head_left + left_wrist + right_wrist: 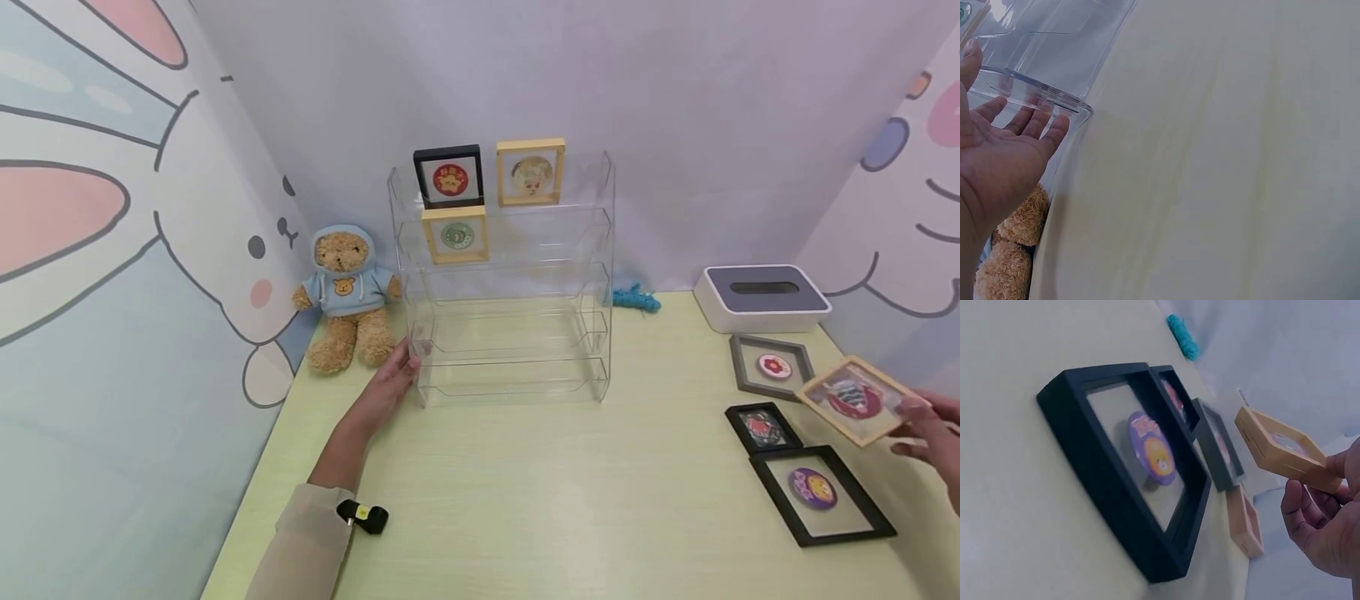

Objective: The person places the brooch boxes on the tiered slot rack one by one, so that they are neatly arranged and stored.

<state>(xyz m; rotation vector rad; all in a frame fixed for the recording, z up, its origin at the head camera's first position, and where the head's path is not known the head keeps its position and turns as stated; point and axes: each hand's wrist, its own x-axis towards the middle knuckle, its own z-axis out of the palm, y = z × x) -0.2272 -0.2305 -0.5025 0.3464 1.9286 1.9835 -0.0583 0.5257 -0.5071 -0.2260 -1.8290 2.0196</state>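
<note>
My right hand (933,425) pinches a light-wood display frame (855,402) by one end, tilted above the right side of the table. A round badge shows behind its clear pane. Below it lie a grey frame (771,367), a small black frame (763,427) and a large black frame (821,496) with a purple badge (1151,449). My left hand (388,387) is at the lower left side of a clear tiered rack (513,367), fingers loosely extended against its edge. Two wood frames (530,172) (456,236) and a black frame (450,177) stand on its upper tiers.
A teddy bear (347,292) in a blue hoodie sits left of the rack. Right of it lies a blue twisted object (636,298). A white tissue box (761,298) stands at the back right. Another wood-coloured frame (1245,522) shows in the right wrist view.
</note>
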